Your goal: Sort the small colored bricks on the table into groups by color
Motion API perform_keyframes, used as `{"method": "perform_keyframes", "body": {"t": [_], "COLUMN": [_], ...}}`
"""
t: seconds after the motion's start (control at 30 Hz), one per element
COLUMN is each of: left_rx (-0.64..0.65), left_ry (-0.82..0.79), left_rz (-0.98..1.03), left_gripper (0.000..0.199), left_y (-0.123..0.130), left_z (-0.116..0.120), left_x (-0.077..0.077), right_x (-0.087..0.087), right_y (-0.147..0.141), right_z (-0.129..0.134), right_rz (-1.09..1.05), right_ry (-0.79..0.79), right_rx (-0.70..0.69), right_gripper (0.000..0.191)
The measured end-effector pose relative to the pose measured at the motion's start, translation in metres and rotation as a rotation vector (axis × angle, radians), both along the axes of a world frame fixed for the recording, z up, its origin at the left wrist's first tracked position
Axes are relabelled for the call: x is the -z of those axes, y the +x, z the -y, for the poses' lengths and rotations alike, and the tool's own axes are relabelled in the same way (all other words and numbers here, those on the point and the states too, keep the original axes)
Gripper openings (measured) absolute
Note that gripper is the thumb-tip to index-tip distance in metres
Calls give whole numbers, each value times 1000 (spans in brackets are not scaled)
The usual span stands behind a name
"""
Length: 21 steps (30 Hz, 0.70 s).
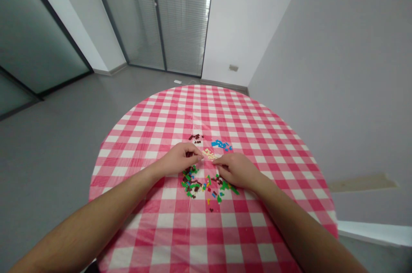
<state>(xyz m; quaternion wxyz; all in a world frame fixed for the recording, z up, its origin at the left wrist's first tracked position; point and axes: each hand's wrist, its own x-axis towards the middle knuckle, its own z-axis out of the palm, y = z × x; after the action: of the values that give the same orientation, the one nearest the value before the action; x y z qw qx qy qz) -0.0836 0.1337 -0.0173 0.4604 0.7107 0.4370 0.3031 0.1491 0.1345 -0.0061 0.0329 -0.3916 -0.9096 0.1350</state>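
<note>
My left hand is over the table at the left of a small pile of cream toy building bricks. Its thumb and forefinger are pinched together at the pile's edge; anything between them is too small to make out. From the right, my right hand reaches in with its forefinger stretched out, the tip at the near edge of the cream bricks. Its thumb is apart from that finger, and nothing shows between them. Mixed bricks, mostly green and dark brown, lie scattered below both hands.
Behind the cream pile are a group of blue bricks and a group of dark brown bricks. A red and white checked cloth covers the round table. A wall stands close on the right; glass doors are beyond.
</note>
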Motion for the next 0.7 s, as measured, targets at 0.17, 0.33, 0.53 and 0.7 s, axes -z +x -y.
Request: {"method": "perform_keyframes", "body": {"t": [0.17, 0.33, 0.53, 0.7], "left_rx": [0, 25, 184, 200], "left_ry": [-14, 17, 234, 291], "left_rz": [9, -13, -155, -201], "left_gripper": [16, 14, 16, 18], "left_y": [0, 0, -2, -2], "left_z": [1, 1, 2, 0], "left_x": [0, -1, -2, -1], "right_x": [3, 3, -6, -5], "right_y": [-1, -3, -6, -12], "right_z": [0, -1, 4, 14], "right_rz": [-11, -28, -123, -176], "right_ry": [13, 5, -97, -210], "right_rx": [30, 34, -117, -289], "right_gripper": [31, 28, 20, 17]}}
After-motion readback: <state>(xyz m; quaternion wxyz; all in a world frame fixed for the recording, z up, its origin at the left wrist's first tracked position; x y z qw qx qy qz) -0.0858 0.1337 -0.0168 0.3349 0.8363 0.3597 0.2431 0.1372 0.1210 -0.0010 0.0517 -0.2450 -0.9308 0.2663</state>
